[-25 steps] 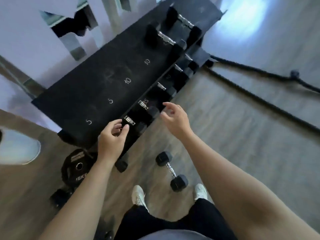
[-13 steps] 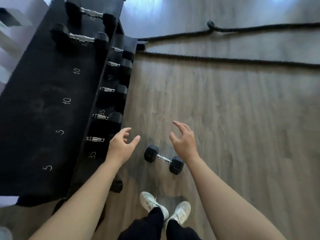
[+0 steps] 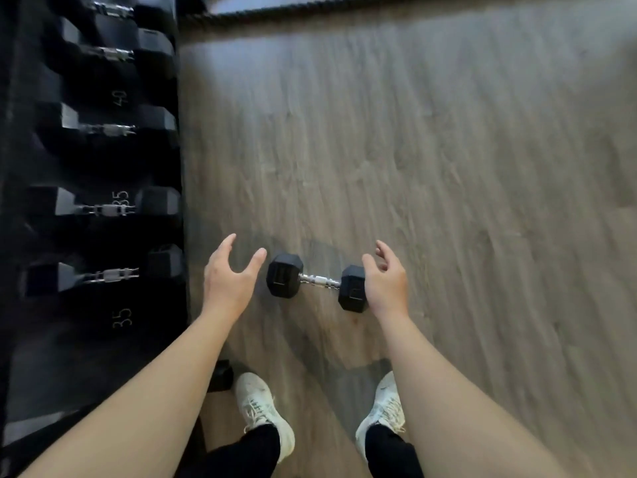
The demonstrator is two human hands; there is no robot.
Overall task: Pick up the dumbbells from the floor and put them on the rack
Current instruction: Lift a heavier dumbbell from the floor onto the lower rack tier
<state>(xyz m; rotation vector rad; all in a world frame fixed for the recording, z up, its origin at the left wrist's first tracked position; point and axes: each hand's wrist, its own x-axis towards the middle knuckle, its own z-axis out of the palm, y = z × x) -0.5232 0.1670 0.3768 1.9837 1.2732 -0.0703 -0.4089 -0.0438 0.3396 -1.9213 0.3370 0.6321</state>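
Dumbbell, black hex-headed with chrome handle [image 3: 316, 282], lies on grey wood-plank floor [image 3: 448, 167] beside black rack [image 3: 103, 339]. Left hand [image 3: 229, 282] and right hand [image 3: 387, 288] flank it, each grip released, empty.

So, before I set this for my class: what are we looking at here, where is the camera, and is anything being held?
There is no machine: a person wears a camera on the head, looking down at their own two bare arms and white shoes. The left hand and right hand are both open and empty, one on either side of a small black dumbbell with a metal handle, lying on the wooden floor. Nothing is held. On the left stands a dark rack of larger dumbbells, with painted numbers 35 and 40. A thick rope crosses the top.
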